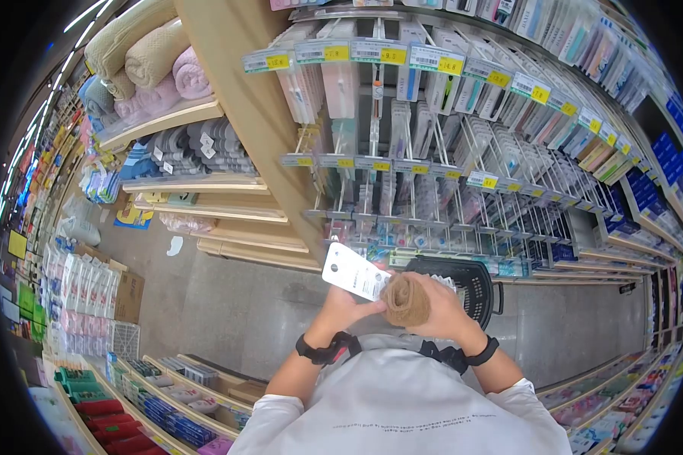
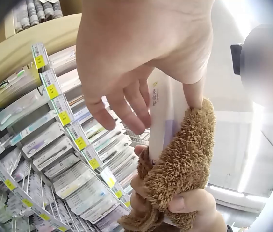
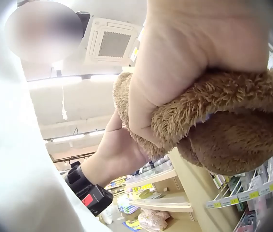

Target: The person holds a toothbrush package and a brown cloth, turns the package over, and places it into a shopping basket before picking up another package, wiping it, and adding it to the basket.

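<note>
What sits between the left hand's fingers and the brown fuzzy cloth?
A white product card sits between the left hand and the brown fuzzy cloth, which the right hand grips; the left wrist view shows it.

Fuzzy brown plush cloth [image 2: 180, 164] against a smooth glossy white card package [image 1: 354, 271].

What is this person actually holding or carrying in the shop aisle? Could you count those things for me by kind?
White flat packet, held by the left hand: 1
Brown fluffy cloth, gripped by the right hand: 1
Black shopping basket, just past the hands: 1
Total: 3 things
</note>
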The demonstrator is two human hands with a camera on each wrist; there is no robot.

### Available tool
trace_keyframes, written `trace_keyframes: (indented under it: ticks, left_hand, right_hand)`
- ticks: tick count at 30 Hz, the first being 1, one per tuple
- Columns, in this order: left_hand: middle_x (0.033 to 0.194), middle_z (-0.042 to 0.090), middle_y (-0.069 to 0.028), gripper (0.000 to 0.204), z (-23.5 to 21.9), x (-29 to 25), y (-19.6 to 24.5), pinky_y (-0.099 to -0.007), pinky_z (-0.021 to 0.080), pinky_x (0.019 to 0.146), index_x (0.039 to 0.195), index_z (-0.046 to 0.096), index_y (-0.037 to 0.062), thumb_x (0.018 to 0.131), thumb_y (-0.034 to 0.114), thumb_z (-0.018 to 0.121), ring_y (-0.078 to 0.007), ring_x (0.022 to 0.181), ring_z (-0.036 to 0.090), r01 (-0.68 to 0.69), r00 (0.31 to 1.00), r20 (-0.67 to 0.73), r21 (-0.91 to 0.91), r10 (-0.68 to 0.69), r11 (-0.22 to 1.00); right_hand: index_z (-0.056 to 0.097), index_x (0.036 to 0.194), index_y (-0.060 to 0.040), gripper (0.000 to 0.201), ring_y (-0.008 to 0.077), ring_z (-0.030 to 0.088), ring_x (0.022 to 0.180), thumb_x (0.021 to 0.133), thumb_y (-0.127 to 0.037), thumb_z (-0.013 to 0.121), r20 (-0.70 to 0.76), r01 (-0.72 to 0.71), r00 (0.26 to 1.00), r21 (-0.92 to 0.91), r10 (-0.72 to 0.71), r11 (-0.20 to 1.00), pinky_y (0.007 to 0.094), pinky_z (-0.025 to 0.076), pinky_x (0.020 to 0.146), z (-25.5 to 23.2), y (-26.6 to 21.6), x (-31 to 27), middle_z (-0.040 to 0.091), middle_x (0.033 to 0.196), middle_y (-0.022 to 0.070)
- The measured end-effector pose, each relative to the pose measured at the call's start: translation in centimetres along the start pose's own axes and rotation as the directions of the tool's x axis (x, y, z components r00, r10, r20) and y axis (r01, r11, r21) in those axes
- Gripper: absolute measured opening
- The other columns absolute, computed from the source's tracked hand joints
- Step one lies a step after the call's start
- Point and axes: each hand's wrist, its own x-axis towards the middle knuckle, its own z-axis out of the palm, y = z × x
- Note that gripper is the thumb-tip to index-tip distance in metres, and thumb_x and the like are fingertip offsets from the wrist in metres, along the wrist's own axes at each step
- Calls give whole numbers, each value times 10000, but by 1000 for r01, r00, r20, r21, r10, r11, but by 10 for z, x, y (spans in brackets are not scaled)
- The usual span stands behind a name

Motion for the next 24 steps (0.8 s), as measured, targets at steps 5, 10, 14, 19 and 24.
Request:
trace_keyframes:
  ticks: [5, 10, 14, 19, 24]
  left_hand:
    - [1158, 580, -127, 633, 3, -1, 0, -370, 439, 956, 1200, 462, 12, 665, 34, 800, -229, 1109, 553, -121, 992, 5, -100, 123, 988]
    - [1138, 573, -137, 705, -2, -4, 2, -401, 454, 940, 1201, 432, -7, 697, 310, 809, -272, 1106, 554, -176, 981, -78, 4, 176, 984]
    - [1138, 560, -124, 744, -12, 0, 11, -408, 460, 931, 1247, 403, -18, 729, 366, 775, -296, 1101, 555, -289, 930, -268, -117, 250, 950]
    - [1126, 562, -109, 830, -25, -2, 14, -383, 453, 907, 1334, 367, -17, 693, 273, 806, -252, 1046, 571, -308, 866, -319, 269, 386, 913]
    - [1108, 572, -121, 777, -6, 5, 9, -343, 463, 841, 1250, 493, 32, 595, 230, 862, -227, 977, 574, -363, 866, 35, 730, 499, 579]
  right_hand:
    - [479, 1214, -42, 763, 345, 602, 968, 551, -236, 802, -51, 18, 999, 63, -15, 998, 401, 495, 818, 3, -10, 0, 596, 1098, 156]
    - [491, 1202, -35, 748, 346, 606, 957, 559, -251, 806, -63, 17, 998, 63, -13, 998, 400, 495, 821, -2, -6, -5, 601, 1085, 158]
    - [485, 1208, -26, 724, 333, 598, 994, 583, -224, 791, 20, -97, 995, 52, 96, 994, 392, 485, 855, 3, 34, -26, 598, 1110, 157]
    - [441, 1229, 2, 658, 199, 553, 1079, 671, -129, 765, -40, -188, 969, 527, 245, 829, 333, 429, 921, -9, 57, -43, 579, 1179, 90]
    - [346, 1330, -15, 725, 240, 490, 1163, 769, -259, 736, -161, -155, 889, 774, 428, 614, 368, 398, 970, -11, 88, -65, 482, 1293, 64]
